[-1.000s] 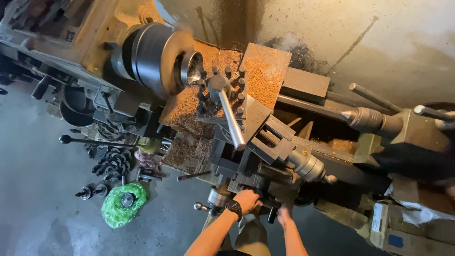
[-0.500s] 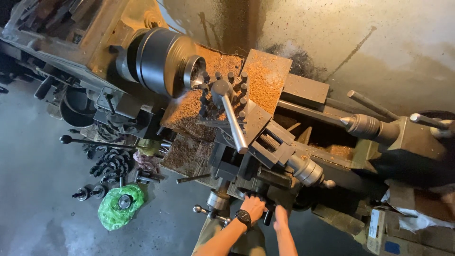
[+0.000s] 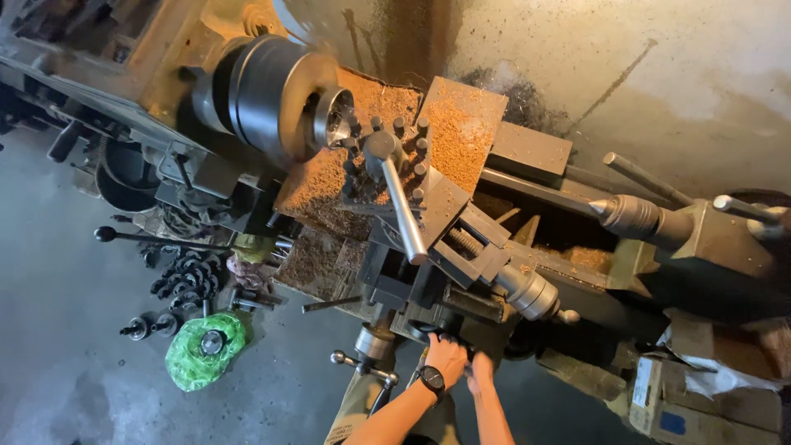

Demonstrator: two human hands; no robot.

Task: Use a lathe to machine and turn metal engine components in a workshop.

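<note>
my 2 hands, left (image 3: 446, 356) and right (image 3: 480, 368), gripping lathe handwheel (image 3: 428, 331) | risk: overfeeding jams tool post (image 3: 387, 165) into spinning chuck (image 3: 272, 95)

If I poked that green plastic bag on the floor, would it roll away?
Probably not. The green plastic bag looks crumpled and floppy, so it would likely just crinkle. A dark round metal part sits on it, probably weighing it down.

Both hands (image 3: 461, 367) now closer together on black handwheel (image 3: 437, 334), vs earlier.
</note>
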